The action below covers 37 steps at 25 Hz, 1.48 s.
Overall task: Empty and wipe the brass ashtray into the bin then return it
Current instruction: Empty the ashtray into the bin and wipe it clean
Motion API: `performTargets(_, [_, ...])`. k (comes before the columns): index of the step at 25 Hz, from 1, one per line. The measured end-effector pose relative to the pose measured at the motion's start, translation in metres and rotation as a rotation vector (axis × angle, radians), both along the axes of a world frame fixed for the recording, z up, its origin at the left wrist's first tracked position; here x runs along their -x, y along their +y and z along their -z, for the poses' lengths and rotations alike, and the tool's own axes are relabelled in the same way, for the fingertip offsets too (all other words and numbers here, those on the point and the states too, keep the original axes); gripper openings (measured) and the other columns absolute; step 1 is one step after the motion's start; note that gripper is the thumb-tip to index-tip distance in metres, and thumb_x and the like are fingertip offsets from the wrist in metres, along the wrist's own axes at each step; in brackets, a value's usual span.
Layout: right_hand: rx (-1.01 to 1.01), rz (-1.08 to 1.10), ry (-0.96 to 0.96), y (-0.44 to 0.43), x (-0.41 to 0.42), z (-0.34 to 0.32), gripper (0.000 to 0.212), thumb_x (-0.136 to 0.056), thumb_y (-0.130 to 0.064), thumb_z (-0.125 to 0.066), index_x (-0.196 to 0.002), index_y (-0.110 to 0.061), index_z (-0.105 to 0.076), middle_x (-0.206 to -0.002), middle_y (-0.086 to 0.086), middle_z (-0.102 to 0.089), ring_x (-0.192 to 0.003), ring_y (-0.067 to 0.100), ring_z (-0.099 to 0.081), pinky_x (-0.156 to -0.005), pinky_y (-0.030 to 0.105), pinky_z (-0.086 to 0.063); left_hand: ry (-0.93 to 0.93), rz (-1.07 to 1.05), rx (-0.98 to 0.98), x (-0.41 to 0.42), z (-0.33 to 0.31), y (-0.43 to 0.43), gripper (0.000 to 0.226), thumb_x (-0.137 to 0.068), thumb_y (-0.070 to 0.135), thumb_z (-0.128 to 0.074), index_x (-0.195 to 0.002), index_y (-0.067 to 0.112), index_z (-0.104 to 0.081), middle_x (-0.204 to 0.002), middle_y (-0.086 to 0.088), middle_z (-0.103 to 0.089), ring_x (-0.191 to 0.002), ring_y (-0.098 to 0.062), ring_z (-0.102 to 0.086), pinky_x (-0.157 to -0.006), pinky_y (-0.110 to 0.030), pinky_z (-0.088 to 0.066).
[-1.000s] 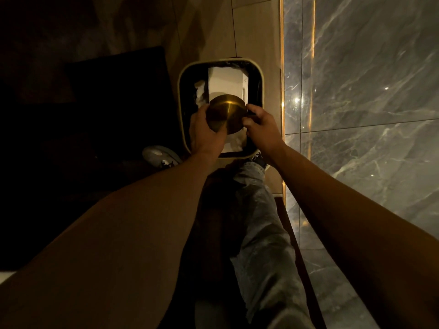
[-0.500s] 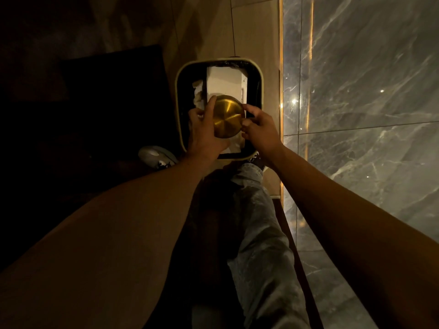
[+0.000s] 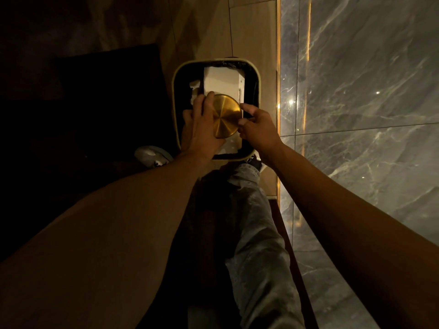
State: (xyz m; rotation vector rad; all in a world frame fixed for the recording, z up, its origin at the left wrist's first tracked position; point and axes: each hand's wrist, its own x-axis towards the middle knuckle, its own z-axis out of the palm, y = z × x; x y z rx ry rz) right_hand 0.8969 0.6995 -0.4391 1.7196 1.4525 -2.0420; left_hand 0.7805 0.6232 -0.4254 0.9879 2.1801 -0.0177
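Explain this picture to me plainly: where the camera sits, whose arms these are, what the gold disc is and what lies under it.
There is no machine here. The camera is worn on a person's head and looks down, so the two bare arms are the wearer's own. The left hand grips the brass ashtray, turned so its round base faces the camera, over the open bin on the floor. The right hand pinches its right edge. Inside the bin lie a white box and crumpled paper. Below you see a trouser leg and a shoe; a marble wall stands on the right.
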Motion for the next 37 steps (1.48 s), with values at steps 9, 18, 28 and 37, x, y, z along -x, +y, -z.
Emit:
performTargets(9, [-0.134, -0.116, 0.050, -0.005, -0.013, -0.002, 0.034, -0.098, -0.022, -0.051, -0.131, -0.014, -0.055, -0.112, 0.010, -0.068, -0.101, 0.022, -0.064, -0.088, 0.033, -0.052, -0.110, 0.125, 0.023, 0.007, -0.001, 0.003, 0.115, -0.065, 0.024, -0.087, -0.154, 0.020, -0.015, -0.155, -0.008, -0.021, -0.144, -0.029, -0.026, -0.107, -0.048, -0.042])
performTargets(18, [-0.810, -0.584, 0.058, 0.002, -0.010, -0.012, 0.047, -0.104, -0.026, -0.035, -0.144, -0.001, -0.036, -0.149, 0.021, -0.040, -0.140, 0.031, -0.037, -0.115, 0.035, -0.033, -0.157, 0.074, 0.048, 0.011, -0.008, 0.016, 0.110, -0.064, 0.031, -0.087, -0.152, 0.015, -0.021, -0.156, -0.005, -0.025, -0.140, -0.026, -0.035, -0.109, -0.043, -0.041])
performTargets(28, [-0.958, -1.002, 0.023, 0.019, 0.001, -0.001, 0.057, -0.103, -0.026, -0.032, -0.151, -0.001, -0.016, -0.161, 0.019, -0.017, -0.150, 0.032, -0.016, -0.122, 0.044, -0.017, -0.141, 0.080, 0.078, 0.017, -0.009, 0.021, 0.102, -0.054, 0.044, -0.089, -0.138, 0.011, -0.041, -0.140, -0.006, -0.043, -0.125, -0.027, -0.050, -0.097, -0.039, -0.047])
performTargets(37, [-0.924, -0.977, 0.051, 0.017, -0.001, -0.002, 0.059, -0.101, -0.029, -0.027, -0.151, 0.000, -0.016, -0.160, 0.021, -0.018, -0.149, 0.033, -0.017, -0.122, 0.047, -0.021, -0.152, 0.019, 0.061, 0.017, -0.009, 0.020, 0.099, -0.054, 0.043, -0.090, -0.135, 0.011, -0.043, -0.141, -0.008, -0.042, -0.127, -0.026, -0.048, -0.098, -0.035, -0.043])
